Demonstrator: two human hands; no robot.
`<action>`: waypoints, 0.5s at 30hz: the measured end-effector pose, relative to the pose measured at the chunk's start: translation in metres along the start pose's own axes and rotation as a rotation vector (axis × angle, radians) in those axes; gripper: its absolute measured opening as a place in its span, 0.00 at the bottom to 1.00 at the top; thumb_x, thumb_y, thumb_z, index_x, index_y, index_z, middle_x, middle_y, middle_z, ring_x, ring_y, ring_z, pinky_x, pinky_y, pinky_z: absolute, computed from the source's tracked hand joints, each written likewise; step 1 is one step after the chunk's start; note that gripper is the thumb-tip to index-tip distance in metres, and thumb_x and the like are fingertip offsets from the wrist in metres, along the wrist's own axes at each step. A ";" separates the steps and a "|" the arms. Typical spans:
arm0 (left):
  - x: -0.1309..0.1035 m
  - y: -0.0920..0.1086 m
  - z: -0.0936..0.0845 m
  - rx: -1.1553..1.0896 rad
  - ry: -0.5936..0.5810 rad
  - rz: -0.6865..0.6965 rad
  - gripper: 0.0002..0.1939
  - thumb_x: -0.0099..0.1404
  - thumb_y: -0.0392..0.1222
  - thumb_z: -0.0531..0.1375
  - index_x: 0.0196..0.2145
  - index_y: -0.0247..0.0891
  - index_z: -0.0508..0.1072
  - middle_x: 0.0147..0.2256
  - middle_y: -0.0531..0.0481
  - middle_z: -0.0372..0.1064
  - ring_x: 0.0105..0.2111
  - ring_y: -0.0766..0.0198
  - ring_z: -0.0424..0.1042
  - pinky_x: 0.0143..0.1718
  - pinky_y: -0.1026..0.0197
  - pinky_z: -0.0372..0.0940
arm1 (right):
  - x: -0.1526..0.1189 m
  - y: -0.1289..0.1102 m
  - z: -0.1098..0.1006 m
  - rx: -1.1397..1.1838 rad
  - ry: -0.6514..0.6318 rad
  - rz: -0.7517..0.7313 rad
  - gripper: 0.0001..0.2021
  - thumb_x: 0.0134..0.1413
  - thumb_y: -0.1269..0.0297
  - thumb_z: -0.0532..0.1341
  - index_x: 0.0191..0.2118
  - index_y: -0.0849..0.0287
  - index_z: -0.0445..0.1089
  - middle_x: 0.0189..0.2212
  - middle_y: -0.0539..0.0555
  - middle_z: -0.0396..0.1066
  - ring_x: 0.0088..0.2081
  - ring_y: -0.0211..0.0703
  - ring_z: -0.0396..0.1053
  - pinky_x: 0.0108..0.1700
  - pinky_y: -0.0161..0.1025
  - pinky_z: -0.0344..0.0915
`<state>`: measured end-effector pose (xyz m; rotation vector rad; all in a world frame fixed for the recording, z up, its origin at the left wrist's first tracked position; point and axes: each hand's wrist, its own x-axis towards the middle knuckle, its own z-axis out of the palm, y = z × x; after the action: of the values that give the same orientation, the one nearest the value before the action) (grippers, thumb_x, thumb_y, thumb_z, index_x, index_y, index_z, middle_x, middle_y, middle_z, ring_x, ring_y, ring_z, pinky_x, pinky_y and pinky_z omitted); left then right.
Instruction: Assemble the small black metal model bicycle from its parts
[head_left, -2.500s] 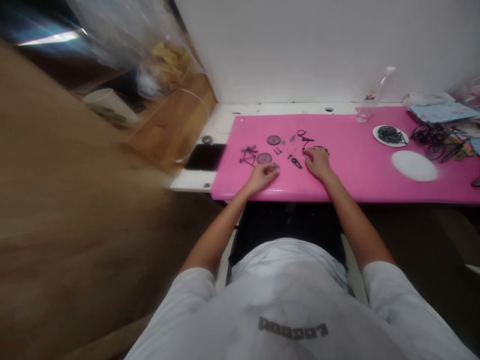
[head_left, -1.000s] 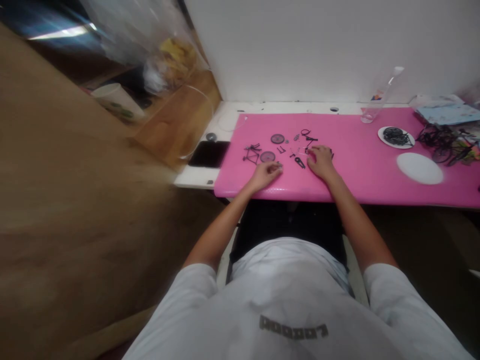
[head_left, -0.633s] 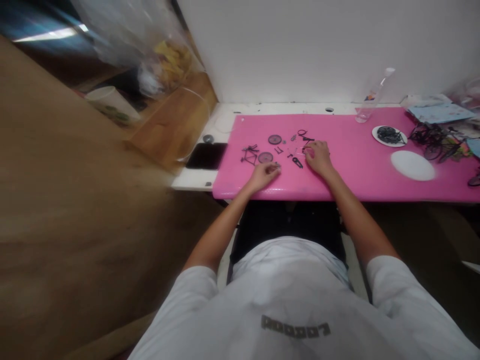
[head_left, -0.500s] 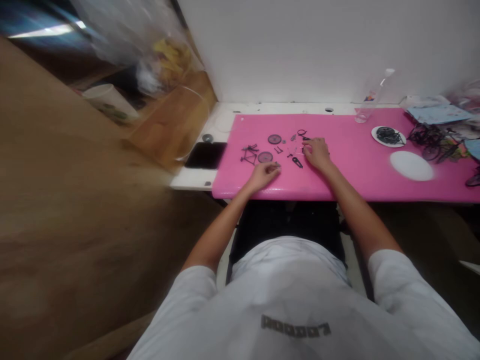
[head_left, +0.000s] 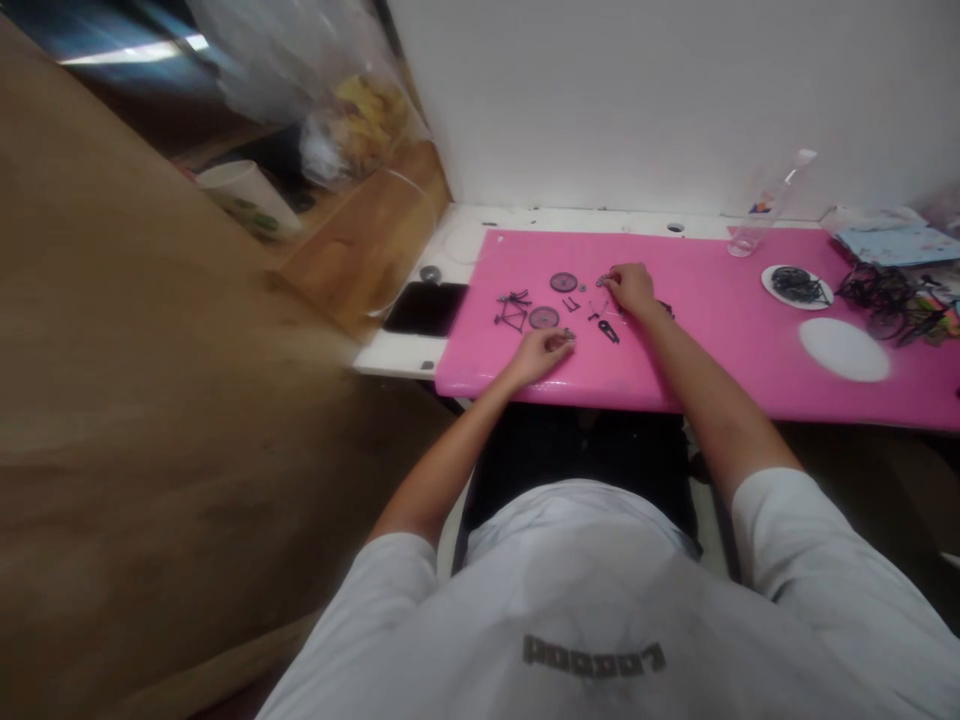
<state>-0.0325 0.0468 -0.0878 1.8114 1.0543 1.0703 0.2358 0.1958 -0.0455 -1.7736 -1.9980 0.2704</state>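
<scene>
My left hand (head_left: 541, 357) rests near the front of the pink mat, thumb and fingers pinched on a small dark part (head_left: 570, 336) too small to name. My right hand (head_left: 632, 289) reaches farther in, its fingertips closed on a small grey part (head_left: 601, 282). Left of the hands lie a miniature bicycle frame (head_left: 513, 311) and two toy wheels, one lower wheel (head_left: 544, 317) and one upper wheel (head_left: 563, 282). Between the hands are a black elongated part (head_left: 608, 331) and a small forked piece (head_left: 571, 304). More dark pieces are partly hidden by my right hand and wrist.
On the pink mat (head_left: 705, 370) at right are a white plate of black parts (head_left: 772, 295), a white oval disc (head_left: 844, 350) and a pile of miniature bicycles (head_left: 881, 300). A clear bottle (head_left: 754, 220) stands behind. A black tablet-like slab (head_left: 426, 309) lies left.
My right hand has shifted from the pieces at the right to the small grey part, which its fingertips now hold. The left hand keeps its pinch. The whole view has shifted slightly.
</scene>
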 end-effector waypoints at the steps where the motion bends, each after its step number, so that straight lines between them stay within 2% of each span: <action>1: 0.000 0.001 0.000 -0.004 -0.001 -0.002 0.13 0.71 0.44 0.70 0.47 0.33 0.85 0.42 0.40 0.84 0.39 0.59 0.80 0.49 0.55 0.74 | 0.004 0.002 0.002 -0.001 0.008 -0.013 0.13 0.68 0.61 0.64 0.49 0.59 0.84 0.48 0.66 0.83 0.50 0.59 0.74 0.58 0.57 0.70; 4: 0.000 0.004 0.001 -0.015 -0.004 -0.023 0.13 0.71 0.44 0.70 0.47 0.32 0.85 0.42 0.40 0.84 0.38 0.60 0.79 0.47 0.56 0.74 | 0.012 0.005 0.008 -0.037 0.038 -0.062 0.12 0.68 0.59 0.66 0.44 0.60 0.85 0.43 0.68 0.82 0.49 0.62 0.72 0.56 0.60 0.70; 8: -0.001 0.007 0.001 -0.015 -0.003 -0.031 0.12 0.71 0.43 0.70 0.47 0.33 0.85 0.41 0.41 0.84 0.38 0.61 0.79 0.46 0.57 0.73 | 0.014 0.003 0.012 -0.138 0.046 -0.076 0.16 0.70 0.57 0.62 0.39 0.62 0.84 0.40 0.70 0.80 0.53 0.67 0.69 0.57 0.64 0.68; 15: 0.000 0.010 0.001 -0.025 -0.002 -0.028 0.10 0.70 0.41 0.70 0.45 0.32 0.85 0.40 0.41 0.83 0.40 0.59 0.79 0.48 0.57 0.73 | -0.002 -0.002 0.003 -0.028 0.139 -0.115 0.14 0.69 0.60 0.58 0.39 0.58 0.81 0.43 0.68 0.80 0.52 0.63 0.67 0.59 0.63 0.67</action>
<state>-0.0285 0.0431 -0.0794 1.7722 1.0575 1.0605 0.2331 0.1939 -0.0480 -1.6397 -2.0036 0.0808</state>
